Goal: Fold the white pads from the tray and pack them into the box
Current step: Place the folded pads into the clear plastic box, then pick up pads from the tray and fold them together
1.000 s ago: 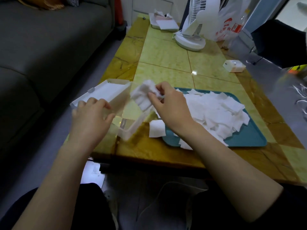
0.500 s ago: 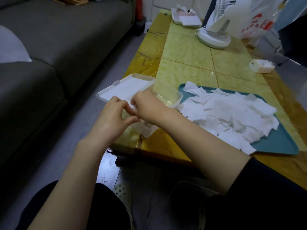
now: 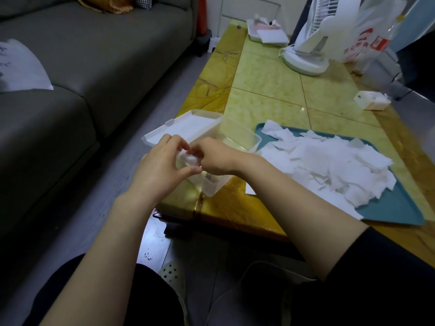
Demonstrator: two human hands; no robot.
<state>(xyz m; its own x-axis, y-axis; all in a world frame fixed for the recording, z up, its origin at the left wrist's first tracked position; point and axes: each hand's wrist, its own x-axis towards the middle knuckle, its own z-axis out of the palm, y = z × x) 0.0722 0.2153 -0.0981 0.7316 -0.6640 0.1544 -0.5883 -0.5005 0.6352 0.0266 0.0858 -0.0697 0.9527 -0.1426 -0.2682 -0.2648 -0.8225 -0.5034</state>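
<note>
Head view: at centre left, the left hand (image 3: 160, 171) and right hand (image 3: 217, 158) meet over the clear box (image 3: 243, 137), the fingers of both pinching one small folded white pad (image 3: 188, 159). The loose pile of pads (image 3: 329, 165) lies on the teal tray (image 3: 397, 208) at centre right, on the yellow surface (image 3: 266, 102). To seat the pad well, keep the fold pressed flat, lower it against the box's near wall, then let go.
</note>
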